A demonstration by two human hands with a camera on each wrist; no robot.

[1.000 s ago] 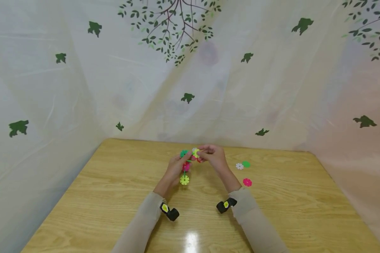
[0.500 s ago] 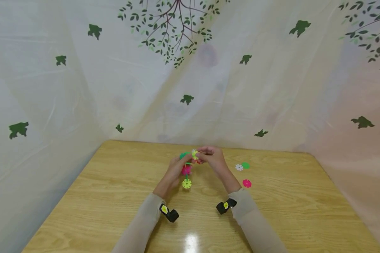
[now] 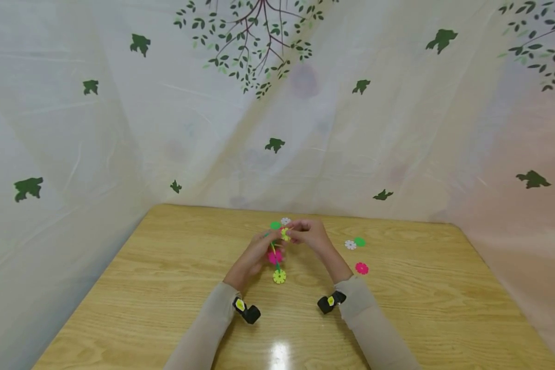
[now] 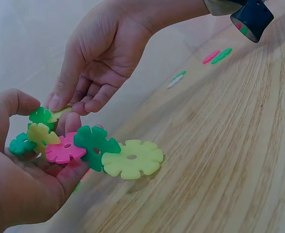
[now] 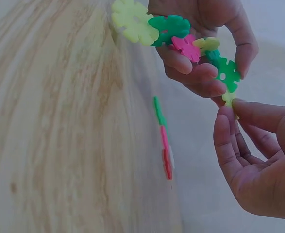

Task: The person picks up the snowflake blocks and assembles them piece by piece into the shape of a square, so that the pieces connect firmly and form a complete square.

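Observation:
My left hand [image 3: 255, 251] holds a chain of slotted plastic flower discs, with its fingers curled underneath. In the left wrist view the chain runs from a large-looking yellow disc [image 4: 132, 159] at the free end, through a dark green disc [image 4: 96, 148] and a pink disc [image 4: 64, 148], to more yellow and green discs near the thumb. The right hand [image 3: 312, 237] pinches a yellow disc [image 5: 228, 98] between thumb and fingers. That disc meets a green disc [image 5: 227, 75] at the chain's other end; how deep their slots engage is hidden.
Right of the hands, a white disc [image 3: 350, 244], a green disc [image 3: 359, 241] and a pink disc [image 3: 362, 268] lie on the wooden table [image 3: 166, 288]. Behind the hands more loose discs show, one white [image 3: 285, 221]. A printed curtain [image 3: 213, 139] hangs along the table's back edge.
The chain's free yellow end has swung toward me and slightly right. Both hands have dropped a little, exposing the loose discs behind them. The right hand keeps pinching the yellow disc.

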